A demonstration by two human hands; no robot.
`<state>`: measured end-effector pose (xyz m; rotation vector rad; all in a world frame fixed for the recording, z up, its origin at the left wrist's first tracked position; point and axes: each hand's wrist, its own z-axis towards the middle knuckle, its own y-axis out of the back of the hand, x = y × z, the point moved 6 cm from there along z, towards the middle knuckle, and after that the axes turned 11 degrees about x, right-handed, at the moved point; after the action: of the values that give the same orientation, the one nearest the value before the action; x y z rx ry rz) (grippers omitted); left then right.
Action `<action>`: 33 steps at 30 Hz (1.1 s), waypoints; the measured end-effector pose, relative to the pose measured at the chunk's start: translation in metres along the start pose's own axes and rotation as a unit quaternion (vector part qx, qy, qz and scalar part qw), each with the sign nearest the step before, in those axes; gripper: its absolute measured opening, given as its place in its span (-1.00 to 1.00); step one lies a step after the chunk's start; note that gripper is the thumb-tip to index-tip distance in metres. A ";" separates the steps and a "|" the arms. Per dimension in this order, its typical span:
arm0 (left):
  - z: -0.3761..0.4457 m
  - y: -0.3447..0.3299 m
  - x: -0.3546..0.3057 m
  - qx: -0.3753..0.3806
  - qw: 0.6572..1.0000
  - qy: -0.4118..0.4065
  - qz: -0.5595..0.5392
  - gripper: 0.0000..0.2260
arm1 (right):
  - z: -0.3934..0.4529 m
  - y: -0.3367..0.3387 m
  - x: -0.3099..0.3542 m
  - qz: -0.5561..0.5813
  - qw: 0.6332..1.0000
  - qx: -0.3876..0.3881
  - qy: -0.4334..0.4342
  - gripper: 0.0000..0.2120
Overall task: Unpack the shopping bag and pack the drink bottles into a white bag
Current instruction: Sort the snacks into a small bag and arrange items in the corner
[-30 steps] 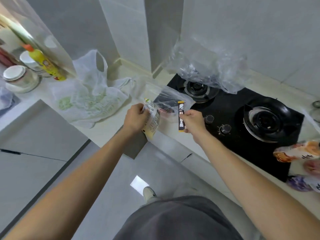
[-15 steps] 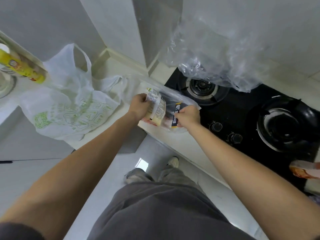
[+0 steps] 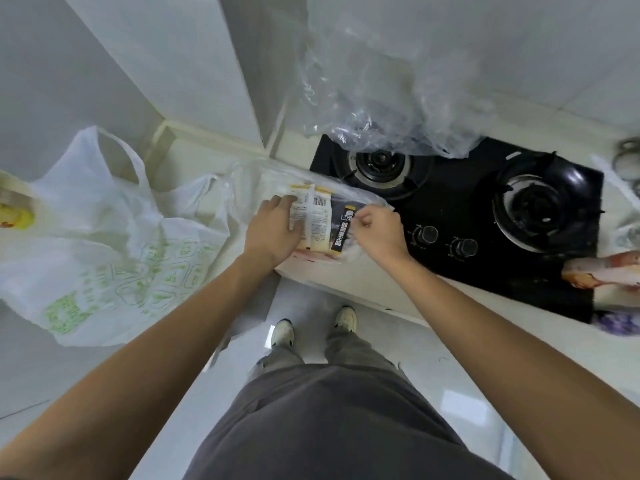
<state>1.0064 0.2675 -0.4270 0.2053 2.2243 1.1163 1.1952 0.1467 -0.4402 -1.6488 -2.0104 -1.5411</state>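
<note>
Left hand (image 3: pixel 273 233): mid-frame, fingers flat and straight, pressing on pale sachets (image 3: pixel 313 221); no curl round them.
Right hand (image 3: pixel 375 230): just right of sachets, fingers curled, pinching black stick pack (image 3: pixel 342 233) near its upper end.
Stick pack: long axis near vertical in frame, top tipped slightly right; lies touching right edge of sachets, left of right knuckles.
Clear bag (image 3: pixel 349 197): thin film over and around sachets, at bench (image 3: pixel 363 289) front edge, left of hob (image 3: pixel 450 216).
White bag (image 3: pixel 114 244): left of frame, lying slack on bench, handles toward upper left; mouth not clearly open.
Key relation: white bag lies left of both hands; left hand nearer, right hand would have to cross over sachets.
Drink bottles: none identifiable; yellow bottle (image 3: pixel 14 216) at far left edge, blurred, beyond white bag.
Other: second clear bag (image 3: pixel 391 109) crumpled over rear burner; printed packet (image 3: pixel 602 270) at right edge.
Step judged: unpacking of small items under way; bottle packing not begun.
Risk judged: film clinging to stick pack on lift.
</note>
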 end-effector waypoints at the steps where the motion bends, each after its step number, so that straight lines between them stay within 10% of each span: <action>1: -0.005 0.006 -0.006 -0.002 1.000 -0.024 0.020 -0.55 | -0.009 0.003 0.005 0.006 1.000 -0.015 0.008 -0.84; 13: -0.057 0.028 -0.155 -0.076 0.913 -0.324 0.235 -0.52 | -0.140 0.067 0.014 -0.269 0.931 -0.240 0.060 -0.53; 33: -0.168 -0.162 -0.472 -0.050 0.856 -0.440 0.268 -0.51 | -0.362 0.287 -0.266 -0.254 0.906 -0.334 -0.052 -0.51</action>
<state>1.2990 -0.1352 -0.2558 1.1059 1.2919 1.0863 1.3546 -0.3297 -0.2610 -1.4495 -2.2359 -2.6141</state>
